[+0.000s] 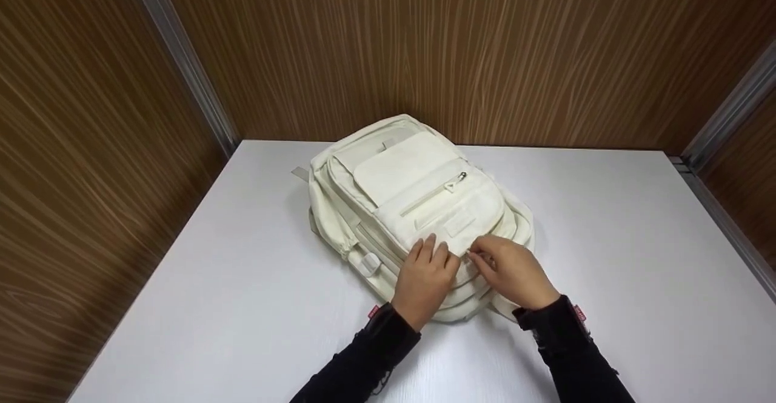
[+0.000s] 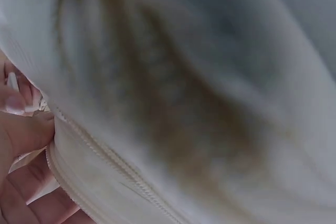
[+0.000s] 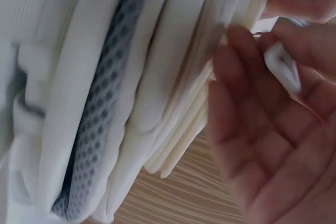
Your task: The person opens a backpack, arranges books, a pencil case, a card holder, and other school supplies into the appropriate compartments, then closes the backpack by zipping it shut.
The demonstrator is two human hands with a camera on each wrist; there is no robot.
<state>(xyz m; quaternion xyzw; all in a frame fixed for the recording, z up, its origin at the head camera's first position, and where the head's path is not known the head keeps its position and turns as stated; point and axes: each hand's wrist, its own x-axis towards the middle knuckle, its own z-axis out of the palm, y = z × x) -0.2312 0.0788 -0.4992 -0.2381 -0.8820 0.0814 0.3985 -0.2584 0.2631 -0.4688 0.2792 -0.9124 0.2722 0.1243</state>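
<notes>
A cream backpack (image 1: 424, 197) lies front side up on the table, its upper end toward the back wall. My left hand (image 1: 427, 279) lies over the near edge of the front pocket. In the left wrist view, its thumb (image 2: 31, 129) and fingers pinch the fabric beside a zipper (image 2: 121, 169). Close by on the right, my right hand (image 1: 512, 268) pinches a zipper at the pocket's near edge. A white zipper pull (image 3: 283, 68) shows among its fingers in the right wrist view. The slider itself is mostly hidden.
The white table (image 1: 230, 294) spreads around the backpack. Behind it rises a wood-grain panel (image 1: 424, 51), with another panel (image 1: 91, 148) at the left. A second zipper with a triangular pull (image 1: 449, 187) crosses the backpack's front. Grey mesh padding (image 3: 105, 98) shows on its underside.
</notes>
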